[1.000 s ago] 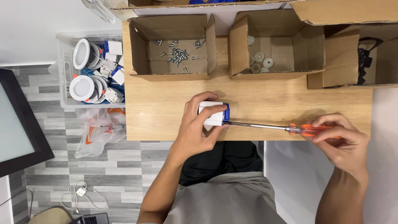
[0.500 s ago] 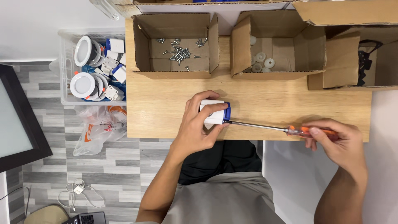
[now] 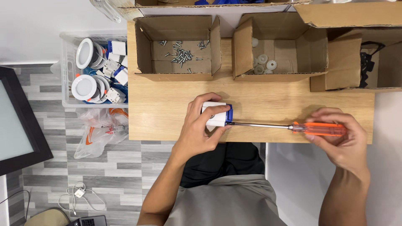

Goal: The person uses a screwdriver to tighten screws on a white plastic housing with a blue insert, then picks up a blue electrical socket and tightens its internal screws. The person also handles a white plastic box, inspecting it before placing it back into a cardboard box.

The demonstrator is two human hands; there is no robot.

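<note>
Two bare hands at work over a light wooden table (image 3: 167,121). Left hand (image 3: 201,129) wraps around a small white box with a blue end (image 3: 217,114), fingers closed over its top and near side, pinning it on the tabletop near the front edge, roughly mid-table. Blue end faces right, poking out past the fingertips. Right hand (image 3: 341,140) is closed on the orange handle of a screwdriver (image 3: 289,126); the shaft lies level, pointing left, tip touching the blue end of the box. Hands well apart, joined only by the tool.

Behind the box: open brown cardboard box (image 3: 144,46) holding loose screws (image 3: 181,54), flaps up. Just to its right, a second open cardboard box (image 3: 243,50) with white round washers (image 3: 264,62). Further right, a third cardboard box (image 3: 343,62) with black parts, too dim to tell what. Left of the table, a clear plastic bin (image 3: 67,71) with round white lamp fixtures and small white-blue boxes. Below it on the grey plank floor, a crumpled clear bag with orange markings (image 3: 100,129). Dark framed panel (image 3: 16,125) at far left.
</note>
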